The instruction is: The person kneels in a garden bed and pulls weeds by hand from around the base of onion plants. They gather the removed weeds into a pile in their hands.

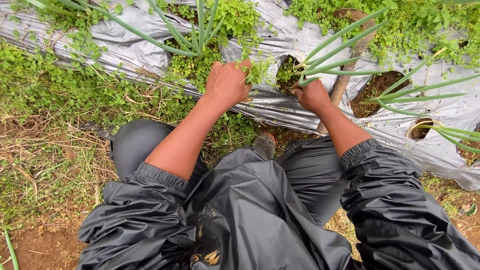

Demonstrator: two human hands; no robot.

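Weeds [257, 72] are bunching in the left hand [227, 82], which is closing around the small-leaved tuft at a planting hole in the grey plastic mulch [280, 102]; pulling low, close to the soil, looks the cleaner way. The right hand [311, 95] is gripping the base of a green onion plant [345, 50] in its hole. Farther holes are holding soil, onions and more weeds.

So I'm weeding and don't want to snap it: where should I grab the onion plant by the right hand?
Probably low, at the base of the green onion plant, where its leaves bunch together beside the right hand. Come from the near side, since the leaves fan away up and right.
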